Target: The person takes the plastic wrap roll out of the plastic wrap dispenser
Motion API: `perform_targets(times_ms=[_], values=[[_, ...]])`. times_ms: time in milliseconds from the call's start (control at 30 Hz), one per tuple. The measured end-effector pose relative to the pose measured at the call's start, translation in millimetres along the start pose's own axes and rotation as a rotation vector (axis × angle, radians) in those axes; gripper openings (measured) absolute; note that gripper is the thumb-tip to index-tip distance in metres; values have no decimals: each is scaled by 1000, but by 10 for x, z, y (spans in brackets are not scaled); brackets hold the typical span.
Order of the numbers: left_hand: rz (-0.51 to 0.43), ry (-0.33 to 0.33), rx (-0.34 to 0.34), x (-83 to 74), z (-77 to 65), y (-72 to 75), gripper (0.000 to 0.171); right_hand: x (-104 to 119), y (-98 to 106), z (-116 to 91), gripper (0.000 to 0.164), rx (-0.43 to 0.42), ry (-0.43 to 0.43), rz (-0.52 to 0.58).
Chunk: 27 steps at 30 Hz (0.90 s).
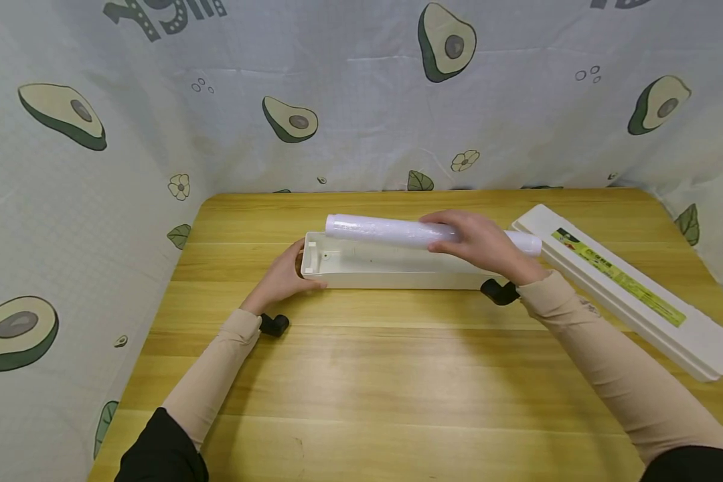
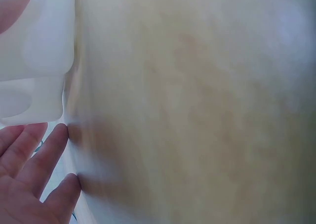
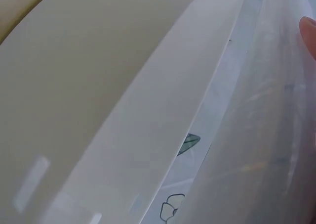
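Note:
A long white plastic box, open at the top, lies crosswise on the table. At its left end my left hand holds it, thumb at the front corner and fingers round the far side. Above the box, my right hand grips a roll of clear plastic wrap right of its middle. The roll is roughly parallel to the box and covers part of its back wall. In the right wrist view the wrap roll runs alongside the box wall, with a gap between them.
A long white lid with a green and yellow label lies slanted on the right of the wooden table. Behind and at the sides hangs a pale curtain printed with avocados. Black wrist-camera mounts stick out from both wrists.

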<state>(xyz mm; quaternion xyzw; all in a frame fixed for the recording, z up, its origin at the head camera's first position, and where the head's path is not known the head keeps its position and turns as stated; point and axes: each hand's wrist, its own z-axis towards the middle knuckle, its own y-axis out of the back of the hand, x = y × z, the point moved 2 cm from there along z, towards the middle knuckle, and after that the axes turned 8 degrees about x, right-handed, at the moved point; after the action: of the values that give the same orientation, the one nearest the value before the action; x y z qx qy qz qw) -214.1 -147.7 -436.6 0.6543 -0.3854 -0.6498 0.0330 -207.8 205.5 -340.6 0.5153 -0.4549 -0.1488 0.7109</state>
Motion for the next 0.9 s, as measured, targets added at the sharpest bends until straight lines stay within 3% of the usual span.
perform_targets(times_ms=[900], values=[[3,7,2,-17,-9,2,102,-318,173,-438,47,-93,-149,-17]])
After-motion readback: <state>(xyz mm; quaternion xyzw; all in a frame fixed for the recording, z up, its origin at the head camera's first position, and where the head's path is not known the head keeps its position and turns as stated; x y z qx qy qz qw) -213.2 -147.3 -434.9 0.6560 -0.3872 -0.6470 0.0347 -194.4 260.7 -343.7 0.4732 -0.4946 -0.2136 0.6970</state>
